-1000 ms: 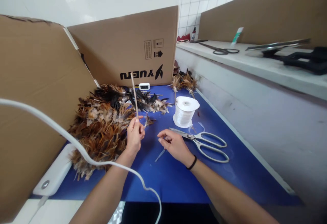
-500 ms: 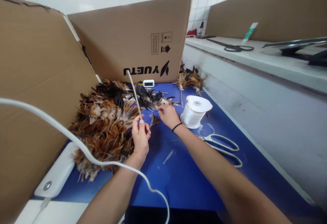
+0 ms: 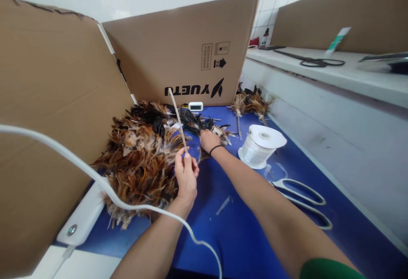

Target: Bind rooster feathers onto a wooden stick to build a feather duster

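My left hand [image 3: 186, 178] is closed around the lower end of a thin, pale stick [image 3: 177, 115], which points up and slightly left. Among dark feathers [image 3: 195, 122] at the far middle of the table is my right hand [image 3: 210, 140], with a black band at the wrist. Its fingertips are hidden by the hand, so I cannot tell whether it grips any feathers. A large pile of brown feathers [image 3: 137, 170] lies just left of my left hand. To the right of my right hand stands a spool of clear white tape [image 3: 259, 145].
White-handled scissors [image 3: 307, 185] lie right on the blue table [image 3: 236, 236]. Feathered sticks [image 3: 251, 102] rest at the back right. A small digital display [image 3: 195, 106] stands before the cardboard panel [image 3: 178, 49]. A white cable [image 3: 95, 177] crosses the left foreground, near a white power bank [image 3: 83, 215].
The camera view has shifted, so the scene sits further right. My right hand has moved left, deeper into the dark feathers. My left hand keeps the stick in about the same pose.
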### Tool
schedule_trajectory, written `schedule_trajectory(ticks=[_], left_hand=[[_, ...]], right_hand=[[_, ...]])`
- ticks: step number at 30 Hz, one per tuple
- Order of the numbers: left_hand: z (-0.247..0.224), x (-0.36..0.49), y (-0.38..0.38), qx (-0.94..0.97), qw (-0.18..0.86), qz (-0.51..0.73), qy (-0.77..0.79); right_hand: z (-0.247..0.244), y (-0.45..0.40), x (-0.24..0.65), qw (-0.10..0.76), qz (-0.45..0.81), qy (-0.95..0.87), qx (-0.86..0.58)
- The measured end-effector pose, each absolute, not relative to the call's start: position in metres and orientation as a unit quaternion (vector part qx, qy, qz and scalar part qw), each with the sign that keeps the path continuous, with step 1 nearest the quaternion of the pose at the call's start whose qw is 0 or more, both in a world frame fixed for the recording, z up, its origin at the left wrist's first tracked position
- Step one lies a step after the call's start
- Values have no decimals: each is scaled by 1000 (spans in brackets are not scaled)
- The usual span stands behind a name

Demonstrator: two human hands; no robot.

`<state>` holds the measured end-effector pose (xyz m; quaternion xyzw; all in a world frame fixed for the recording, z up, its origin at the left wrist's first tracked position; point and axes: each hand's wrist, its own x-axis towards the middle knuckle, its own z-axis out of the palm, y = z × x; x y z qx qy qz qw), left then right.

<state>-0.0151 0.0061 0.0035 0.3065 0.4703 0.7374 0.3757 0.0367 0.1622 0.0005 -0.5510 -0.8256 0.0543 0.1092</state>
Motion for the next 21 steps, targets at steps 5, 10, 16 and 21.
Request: schedule_trajectory(ticks=[5, 10, 16, 21], left_hand=[[2, -14, 8, 290, 361, 751, 471], [6, -11, 2, 332, 307, 745, 490], [-1, -11, -6, 448, 194, 708, 510], [-3, -14, -4, 439, 147, 701, 543]], right_hand=[[7, 160, 42, 121, 51, -822, -554], [26, 147, 15, 211, 110, -858, -455], [37, 132, -53, 237, 247, -885, -314], [32, 131, -81, 155, 262, -852, -426]])
